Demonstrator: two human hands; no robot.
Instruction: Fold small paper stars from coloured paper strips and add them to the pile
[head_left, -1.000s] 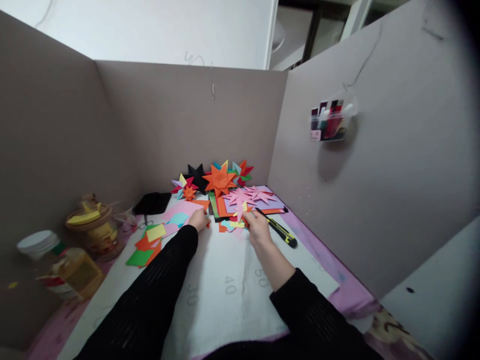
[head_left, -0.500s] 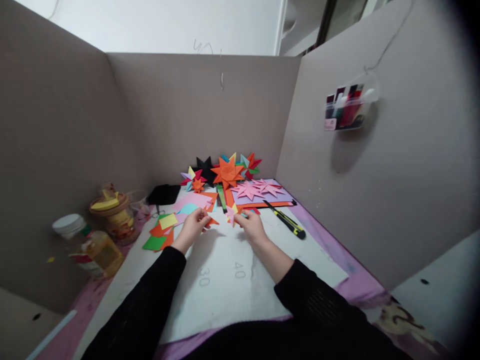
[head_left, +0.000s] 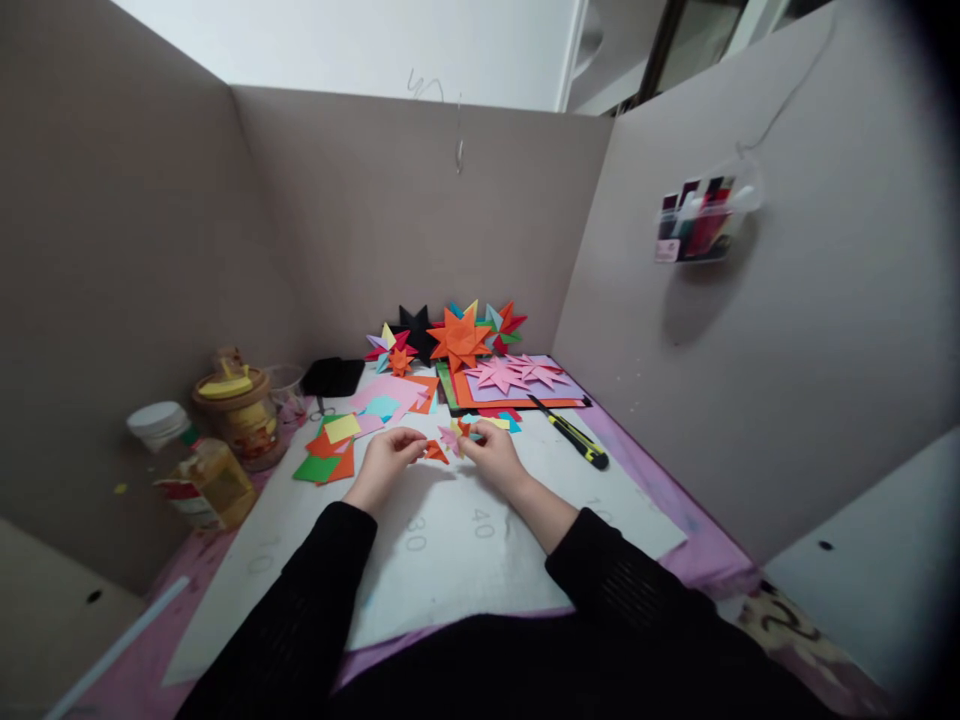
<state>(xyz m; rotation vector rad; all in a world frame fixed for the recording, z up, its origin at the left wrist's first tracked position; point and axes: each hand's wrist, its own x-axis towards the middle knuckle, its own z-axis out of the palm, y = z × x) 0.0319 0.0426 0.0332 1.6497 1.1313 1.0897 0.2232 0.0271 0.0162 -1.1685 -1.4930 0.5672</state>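
Between finger and thumb, my left hand [head_left: 386, 465] pinches a small folded orange paper piece [head_left: 436, 452]. My right hand [head_left: 492, 456] is closed on a small multicoloured folded paper piece [head_left: 450, 437] with pink, yellow and orange parts. The two pieces are close together above the white sheet [head_left: 450, 560]; whether they touch I cannot tell. Behind my right hand are small red, blue and yellow papers [head_left: 512, 420]. To the left of my left hand lie green, orange and yellow paper squares [head_left: 319, 468].
Folded stars, an orange one [head_left: 459, 340] among them, stand at the back. Pink stars [head_left: 499, 374] lie on stacked paper. A yellow-black cutter [head_left: 577, 440] is at right. At left are a glue bottle [head_left: 214, 485], a pot [head_left: 240, 420] and a black object [head_left: 334, 377].
The orange piece in my left hand and the multicoloured piece in my right hand have come closer together. The camera view has shifted slightly.
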